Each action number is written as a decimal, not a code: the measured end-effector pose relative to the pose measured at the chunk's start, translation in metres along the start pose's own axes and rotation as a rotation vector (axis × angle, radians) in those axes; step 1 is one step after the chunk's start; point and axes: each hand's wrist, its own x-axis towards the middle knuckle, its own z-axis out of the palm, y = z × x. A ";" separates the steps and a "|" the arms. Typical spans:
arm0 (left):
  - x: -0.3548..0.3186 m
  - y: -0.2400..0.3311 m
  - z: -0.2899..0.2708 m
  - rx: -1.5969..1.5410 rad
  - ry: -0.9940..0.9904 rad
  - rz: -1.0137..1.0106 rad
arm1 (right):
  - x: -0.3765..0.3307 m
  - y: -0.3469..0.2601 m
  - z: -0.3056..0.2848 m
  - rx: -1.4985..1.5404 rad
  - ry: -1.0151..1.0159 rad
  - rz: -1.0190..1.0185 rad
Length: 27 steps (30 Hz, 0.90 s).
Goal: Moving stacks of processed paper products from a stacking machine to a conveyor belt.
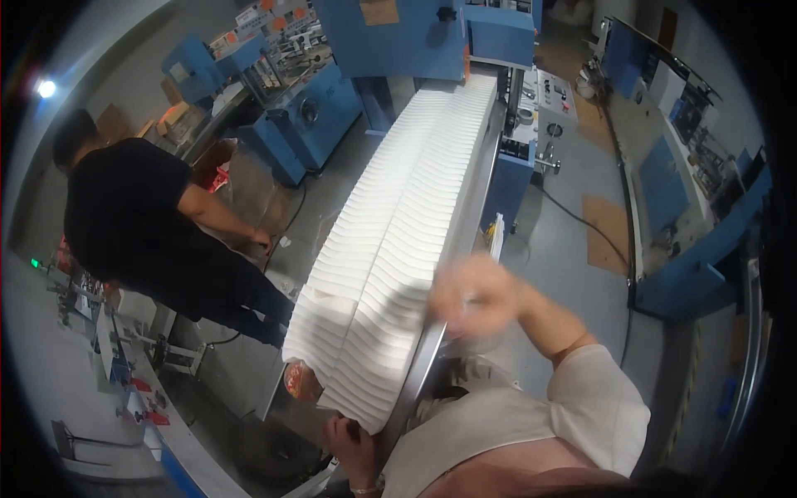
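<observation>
A long row of folded white paper sheets [407, 216] runs down a metal conveyor tray [465, 241] from a blue machine [432, 33] toward me. My right hand [469, 295] is blurred with motion and hovers at the right edge of the row, about two thirds of the way down; whether it holds anything cannot be made out. My left hand [349, 444] sits under the near end of the stack, fingers curled against the lowest sheets. My white sleeve fills the lower right.
A person in black clothes [141, 224] bends over a clear bag [249, 191] on the left. Blue machines [299, 116] stand behind them and along the right wall [697, 249]. A black cable [581, 220] and cardboard pieces [610, 232] lie on the grey floor.
</observation>
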 end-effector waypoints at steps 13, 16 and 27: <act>-0.005 -0.011 0.017 0.030 0.299 0.090 | -0.100 0.214 -0.111 -0.759 0.770 0.758; -0.005 -0.002 0.013 0.073 0.309 0.096 | -0.096 0.205 -0.111 -0.740 0.733 0.721; -0.008 -0.004 0.019 -0.351 0.350 -0.068 | -0.092 0.187 -0.122 -1.187 0.361 0.356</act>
